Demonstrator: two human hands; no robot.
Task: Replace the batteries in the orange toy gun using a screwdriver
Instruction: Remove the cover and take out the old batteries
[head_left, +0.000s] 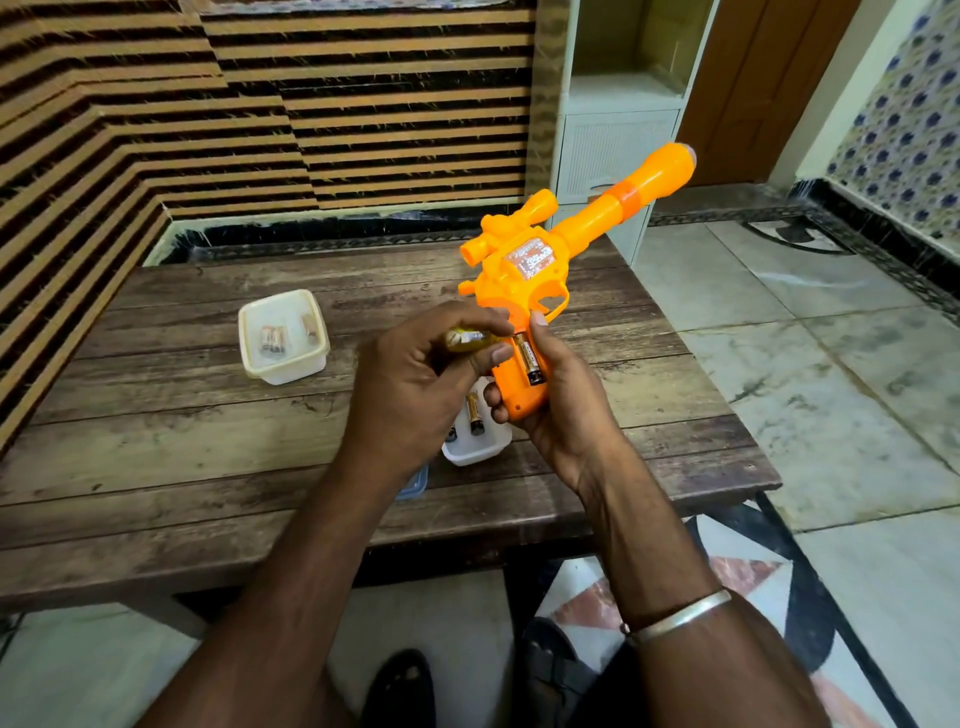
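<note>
Orange toy gun (524, 280): I see it held up above the table, grip downward and toward me, barrel slanting up and to the right.
Right hand (561, 410): wrapped round the lower grip of the gun from the right side, thumb lying up along the grip toward the trigger guard, fingertips showing at the left edge of the butt.
Battery bay: open on the side of the grip that faces me; one battery (530, 361) sits inside it, lengthwise along the grip.
Left hand (415, 384): fingers curled round the screwdriver (467, 338), of which I can make out only the yellow handle.
Screwdriver tip: hidden behind the fingers; I cannot tell whether it touches the gun.
Hand spacing: the left thumb lies just beside the open bay.
Table (208, 441): dark, worn wooden planks, under both hands.
White tub (291, 371): on the table, well to the left of the hands; batteries in tub (272, 340) lie on its floor.
Small white tray (475, 452): on the table directly below the gun butt, partly hidden by the left hand; spare batteries (474, 415) stand in it.
Blue-edged piece (415, 486): near the table's front edge, mostly hidden by the left forearm; I cannot identify it.
Bangle (680, 616): metal, on the right wrist.
</note>
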